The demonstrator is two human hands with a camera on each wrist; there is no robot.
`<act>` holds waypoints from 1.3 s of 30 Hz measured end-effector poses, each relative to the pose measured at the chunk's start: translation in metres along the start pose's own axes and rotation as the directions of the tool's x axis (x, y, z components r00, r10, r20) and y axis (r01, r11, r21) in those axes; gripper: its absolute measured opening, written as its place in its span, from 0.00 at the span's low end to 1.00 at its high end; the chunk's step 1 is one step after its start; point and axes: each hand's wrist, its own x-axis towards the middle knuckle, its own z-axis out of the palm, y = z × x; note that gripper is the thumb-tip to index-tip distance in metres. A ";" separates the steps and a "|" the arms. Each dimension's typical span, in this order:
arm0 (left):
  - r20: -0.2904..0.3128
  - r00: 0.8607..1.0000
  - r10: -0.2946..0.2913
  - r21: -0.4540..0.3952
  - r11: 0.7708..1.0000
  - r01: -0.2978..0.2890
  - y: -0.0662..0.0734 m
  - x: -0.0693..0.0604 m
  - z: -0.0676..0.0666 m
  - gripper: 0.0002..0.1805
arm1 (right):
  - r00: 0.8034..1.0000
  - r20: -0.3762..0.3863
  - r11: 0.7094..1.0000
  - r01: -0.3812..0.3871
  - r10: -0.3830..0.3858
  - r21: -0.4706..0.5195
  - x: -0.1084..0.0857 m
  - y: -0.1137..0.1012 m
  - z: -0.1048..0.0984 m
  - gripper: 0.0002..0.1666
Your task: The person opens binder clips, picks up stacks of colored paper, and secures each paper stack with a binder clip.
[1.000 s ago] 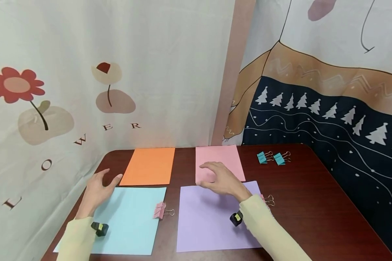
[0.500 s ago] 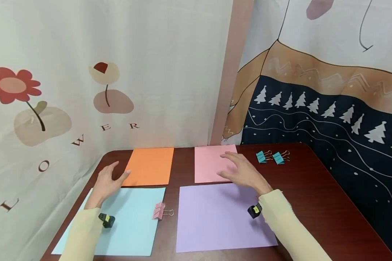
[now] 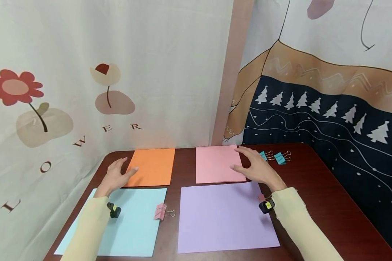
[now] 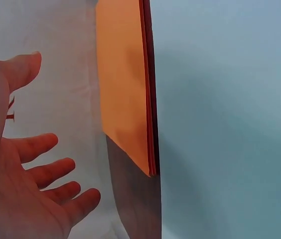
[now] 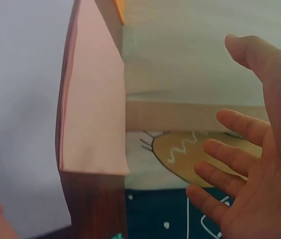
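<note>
In the head view my left hand point(image 3: 115, 177) hovers over the near left corner of the orange paper stack point(image 3: 153, 166), fingers spread and holding nothing. Below it lies light blue paper point(image 3: 134, 224) with a pink binder clip point(image 3: 160, 211) at its right edge. My right hand point(image 3: 257, 167), also spread and holding nothing, is above the right edge of the pink paper stack point(image 3: 217, 165). Purple paper point(image 3: 223, 221) lies in front of that. Both wrist views show the left palm point(image 4: 31, 194) and right palm point(image 5: 255, 184) clear of the stacks.
Two teal binder clips point(image 3: 281, 158) sit at the back right of the dark wooden table point(image 3: 326, 195), one partly behind my right hand. Another pink clip point(image 3: 262, 198) shows at the purple paper's right edge, partly hidden by the wrist camera. Printed curtains point(image 3: 170, 72) hang behind the table.
My right hand has moved right, from over the pink stack's near left part to its right edge. My left hand has moved right and away from me, to the orange stack. The papers have stayed put.
</note>
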 end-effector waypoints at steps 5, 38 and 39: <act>0.038 0.999 -0.005 0.008 1.000 0.004 0.000 0.010 0.001 0.56 | 0.999 -0.018 1.000 -0.027 0.027 -0.014 0.000 0.014 -0.010 0.48; 0.206 0.978 -0.044 0.151 0.988 0.013 0.009 0.045 0.022 0.46 | 0.978 -0.059 0.977 -0.201 0.198 -0.066 -0.013 0.091 -0.071 0.51; 0.205 0.978 -0.044 0.157 0.987 0.012 0.009 0.045 0.023 0.46 | 0.979 -0.061 0.977 -0.201 0.197 -0.070 -0.013 0.093 -0.072 0.52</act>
